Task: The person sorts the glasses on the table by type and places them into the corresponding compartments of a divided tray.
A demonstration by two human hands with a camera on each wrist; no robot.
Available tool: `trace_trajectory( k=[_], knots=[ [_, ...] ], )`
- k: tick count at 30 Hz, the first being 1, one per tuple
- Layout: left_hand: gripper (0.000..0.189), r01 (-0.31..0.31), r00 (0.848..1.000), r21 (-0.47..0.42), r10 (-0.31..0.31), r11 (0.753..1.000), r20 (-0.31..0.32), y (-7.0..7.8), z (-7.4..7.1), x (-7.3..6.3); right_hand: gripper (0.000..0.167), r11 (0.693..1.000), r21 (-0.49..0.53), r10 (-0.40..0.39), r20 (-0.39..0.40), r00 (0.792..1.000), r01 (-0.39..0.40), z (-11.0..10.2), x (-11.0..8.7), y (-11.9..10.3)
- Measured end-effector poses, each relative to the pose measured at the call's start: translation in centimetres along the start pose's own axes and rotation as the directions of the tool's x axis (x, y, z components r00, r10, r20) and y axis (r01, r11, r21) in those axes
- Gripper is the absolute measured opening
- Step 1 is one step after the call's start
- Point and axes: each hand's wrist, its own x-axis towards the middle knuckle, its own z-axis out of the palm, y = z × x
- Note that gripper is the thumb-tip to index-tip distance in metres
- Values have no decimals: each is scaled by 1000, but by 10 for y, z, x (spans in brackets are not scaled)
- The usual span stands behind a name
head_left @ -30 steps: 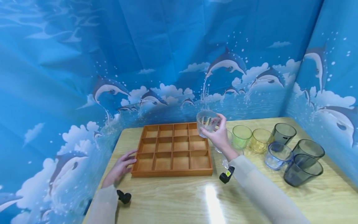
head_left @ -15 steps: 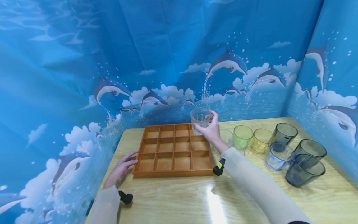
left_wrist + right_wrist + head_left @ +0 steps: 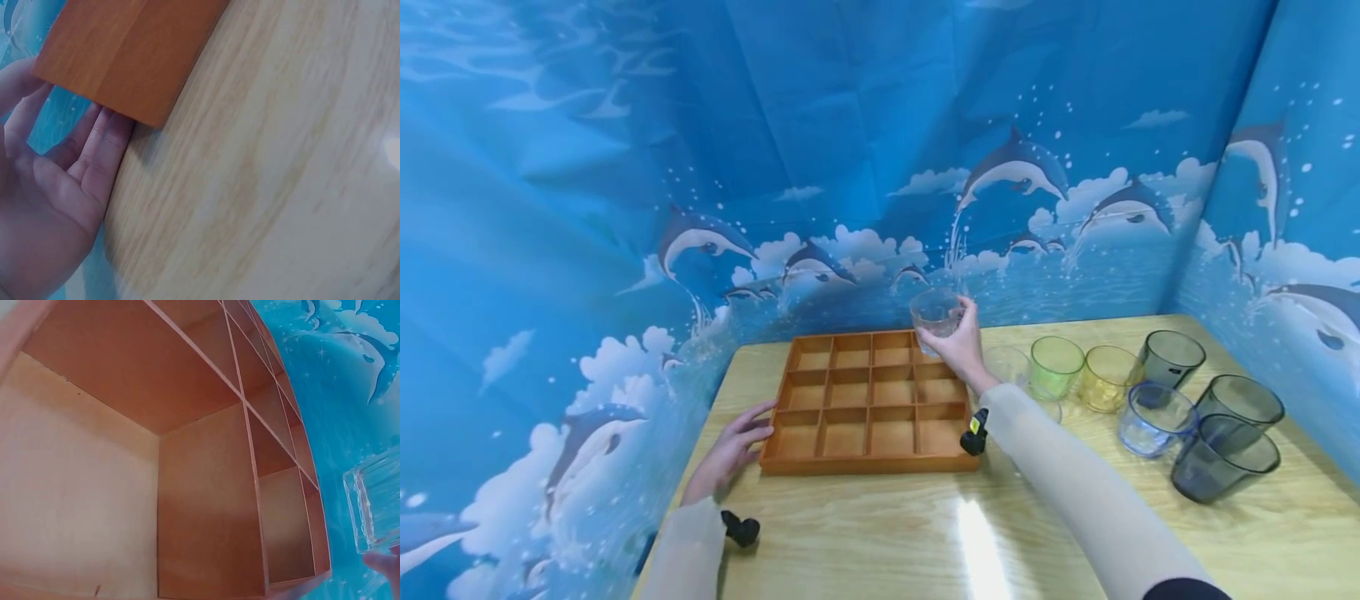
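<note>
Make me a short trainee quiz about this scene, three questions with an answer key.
1. True or false: the right grip holds a clear glass.
2. How many compartments does the wooden tray have?
A) six
B) nine
C) twelve
3. Fill in the colour: seen from the head camera, the glass standing immediately right of the green glass is ____.

Key:
1. True.
2. C, three rows of four.
3. Yellow; the yellow glass stands there.

A blue curtain (image 3: pixel 850 108) with printed dolphins (image 3: pixel 1011 167) and white clouds (image 3: pixel 853 247) hung behind the pale table (image 3: pixel 850 533), on which a bright reflection (image 3: pixel 981 550) lay.
</note>
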Motion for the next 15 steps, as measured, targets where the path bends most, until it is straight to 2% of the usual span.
trace_trajectory(
  k=[9,15],
  knots=[
    [58,-3,1000,-16,3,1000,-7,4,0,-3,85,999,-41,24,-1,1000,-24,10,11,8],
    [58,-10,1000,4,10,1000,-8,-4,-1,1,89,996,-48,71,2,998,-70,14,15,18]
  ],
)
